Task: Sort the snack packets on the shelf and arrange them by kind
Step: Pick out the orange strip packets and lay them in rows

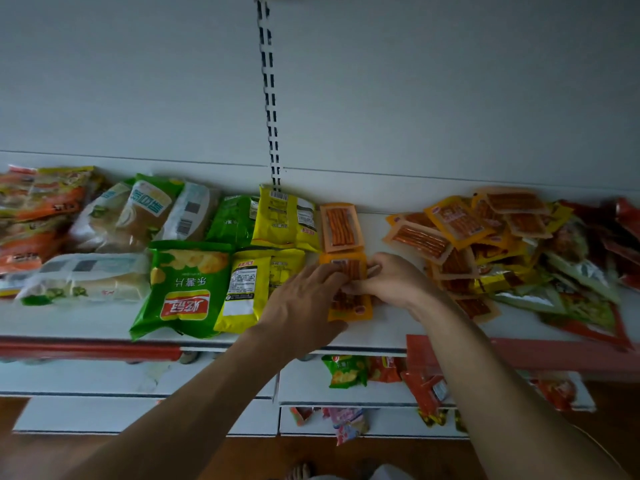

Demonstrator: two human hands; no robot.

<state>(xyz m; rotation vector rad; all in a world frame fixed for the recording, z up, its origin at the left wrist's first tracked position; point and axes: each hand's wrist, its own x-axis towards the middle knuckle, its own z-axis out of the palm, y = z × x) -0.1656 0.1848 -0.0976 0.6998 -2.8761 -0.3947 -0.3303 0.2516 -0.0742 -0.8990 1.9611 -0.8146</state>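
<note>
On the white shelf [388,327] lies a short column of orange spicy-stick packets. The rear one [341,227] lies flat near the back wall. Both hands meet on the middle packet [349,266]: my left hand [304,306] lies over its left edge with fingers reaching onto it, and my right hand [389,280] pinches its right edge. A third orange packet [349,306] lies under my hands, nearer the shelf front. To the right sits a jumbled heap of the same orange packets [460,233] mixed with other snacks.
Left of the column lie yellow chip bags [285,220], green chip bags [183,289], bread packs [138,216] and orange packs [38,206]. Red and foil packets [581,271] are piled far right. Lower shelves [346,375] hold a few loose packets. A slotted upright [270,98] runs up the back wall.
</note>
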